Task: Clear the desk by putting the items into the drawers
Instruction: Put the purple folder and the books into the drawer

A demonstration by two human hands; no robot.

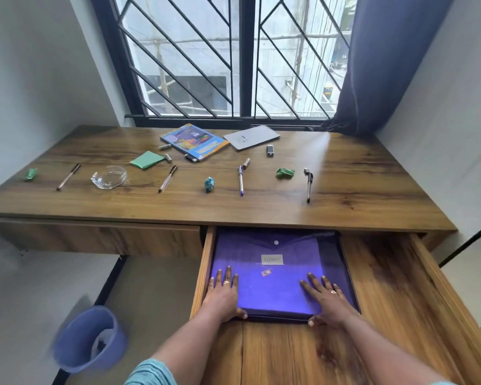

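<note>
A purple snap folder [278, 276] lies flat in the pulled-out right drawer [395, 287], pushed against its left wall. My left hand [224, 294] and my right hand [326, 297] rest flat on the folder's near corners, fingers straight, thumbs at its front edge. On the desk [358, 190] lie several pens [241, 180], a colourful book [195, 141], a grey notebook [252, 137], green sticky notes [147, 160], crumpled paper balls [285, 172], batteries [164, 147], a USB stick [270, 150] and a glass ashtray [109, 177].
The left drawer [95, 237] under the desk is closed. A blue waste bin [88, 339] stands on the floor at lower left. A barred window [233, 56] and a dark curtain [386, 65] are behind the desk. The right half of the open drawer shows bare wood.
</note>
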